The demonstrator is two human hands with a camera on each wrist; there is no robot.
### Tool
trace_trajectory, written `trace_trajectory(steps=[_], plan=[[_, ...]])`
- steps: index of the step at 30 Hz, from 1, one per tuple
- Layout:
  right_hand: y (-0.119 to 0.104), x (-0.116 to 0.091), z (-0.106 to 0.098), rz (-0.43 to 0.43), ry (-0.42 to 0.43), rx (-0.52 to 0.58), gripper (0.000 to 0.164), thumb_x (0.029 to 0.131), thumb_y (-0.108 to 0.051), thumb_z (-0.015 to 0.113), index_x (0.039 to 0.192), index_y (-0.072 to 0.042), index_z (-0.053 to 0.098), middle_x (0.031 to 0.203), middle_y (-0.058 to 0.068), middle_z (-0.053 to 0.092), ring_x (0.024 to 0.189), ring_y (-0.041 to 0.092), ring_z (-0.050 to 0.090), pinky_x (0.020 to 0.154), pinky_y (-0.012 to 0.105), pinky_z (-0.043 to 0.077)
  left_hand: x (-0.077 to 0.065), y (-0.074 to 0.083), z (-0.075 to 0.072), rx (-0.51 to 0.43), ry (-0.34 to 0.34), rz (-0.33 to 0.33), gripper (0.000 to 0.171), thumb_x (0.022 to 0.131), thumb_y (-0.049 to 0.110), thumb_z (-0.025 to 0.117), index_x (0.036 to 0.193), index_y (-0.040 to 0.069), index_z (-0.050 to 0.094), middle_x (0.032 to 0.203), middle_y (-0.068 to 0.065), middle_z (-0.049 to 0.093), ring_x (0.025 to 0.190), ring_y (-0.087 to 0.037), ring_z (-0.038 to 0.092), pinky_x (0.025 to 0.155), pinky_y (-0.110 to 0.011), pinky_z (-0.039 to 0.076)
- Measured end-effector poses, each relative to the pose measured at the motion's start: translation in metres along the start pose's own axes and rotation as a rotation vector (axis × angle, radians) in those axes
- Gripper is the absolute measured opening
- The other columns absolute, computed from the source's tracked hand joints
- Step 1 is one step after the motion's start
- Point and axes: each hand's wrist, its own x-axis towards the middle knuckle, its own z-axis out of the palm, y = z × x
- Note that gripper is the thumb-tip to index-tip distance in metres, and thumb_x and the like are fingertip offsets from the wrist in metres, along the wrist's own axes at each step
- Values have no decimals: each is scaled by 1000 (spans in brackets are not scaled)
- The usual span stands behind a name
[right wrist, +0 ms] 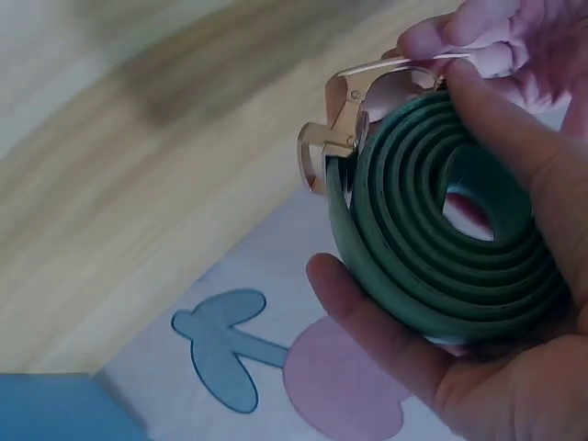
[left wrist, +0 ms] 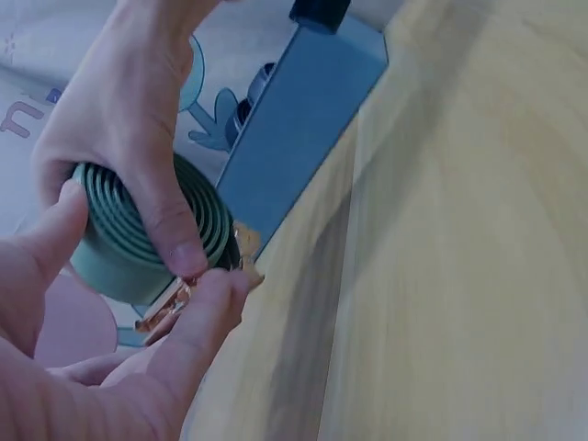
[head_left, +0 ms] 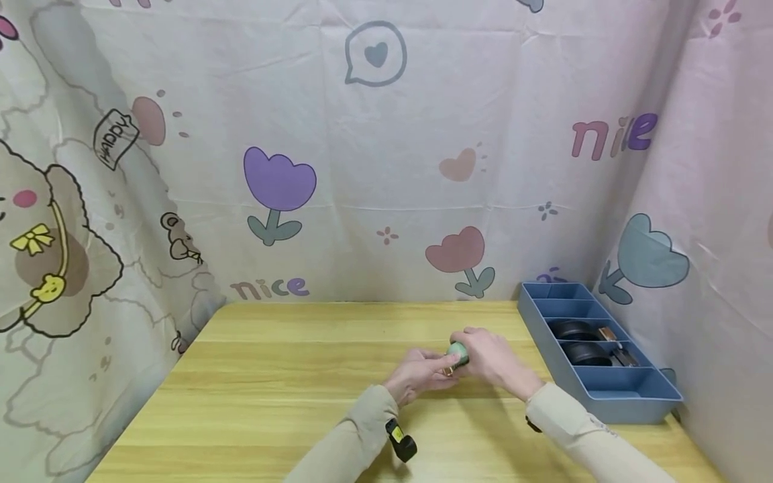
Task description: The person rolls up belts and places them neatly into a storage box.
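Observation:
A green belt (head_left: 457,351), wound into a tight coil, is held between both hands above the wooden table. Its gold buckle (right wrist: 347,115) lies at the outer end of the coil. My right hand (head_left: 492,359) grips the coil, with thumb and fingers around its sides in the right wrist view. My left hand (head_left: 419,373) pinches by the buckle; in the left wrist view its other fingers (left wrist: 55,225) touch the coil's side. Part of the buckle is hidden behind fingers there.
A blue divided box (head_left: 628,408) stands at the table's right edge. Two black coiled belts (head_left: 586,354) with metal buckles (head_left: 625,356) lie in its middle compartments. Patterned cloth (head_left: 374,168) hangs behind and on both sides of the wooden table (head_left: 272,376).

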Motion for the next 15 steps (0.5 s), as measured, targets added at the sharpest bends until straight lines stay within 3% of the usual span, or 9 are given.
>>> trace_trajectory(steps=[3, 6, 9, 12, 15], plan=[[6, -3, -3, -2, 16, -19, 57, 60, -39, 92, 107, -20, 65, 90, -4, 63, 77, 14, 61, 64, 35, 52, -1, -1, 9, -11, 40, 28, 48, 83, 17, 78, 117, -12, 62, 106, -21, 65, 89, -26, 72, 83, -35, 57], [12, -8, -5, -3, 56, -63, 65, 58, -43, 92, 112, -20, 64, 92, -4, 61, 79, 15, 59, 60, 34, 50, -1, -2, 18, -9, 73, 51, 61, 82, 19, 80, 124, -16, 54, 107, -21, 63, 89, -26, 72, 83, -35, 57], [15, -10, -7, -27, 75, -105, 50, 62, -42, 90, 100, -22, 66, 84, -7, 57, 72, 13, 55, 54, 28, 44, 1, -2, 25, 24, 85, 93, 63, 82, 23, 80, 127, -14, 54, 109, -18, 66, 92, -25, 72, 84, -36, 57], [16, -11, -8, -60, 79, -93, 31, 70, -37, 86, 92, -23, 69, 78, -10, 57, 66, 9, 54, 52, 25, 42, 4, -2, 29, 75, 97, 157, 50, 84, 24, 78, 121, -6, 63, 106, -12, 71, 89, -20, 72, 88, -38, 56], [19, -13, -8, -61, 77, -34, 23, 78, -33, 81, 97, -24, 72, 80, -11, 60, 67, 7, 58, 56, 27, 46, 5, -1, 30, 144, 104, 202, 37, 86, 22, 76, 115, 0, 69, 103, -7, 73, 85, -15, 69, 90, -42, 54]])
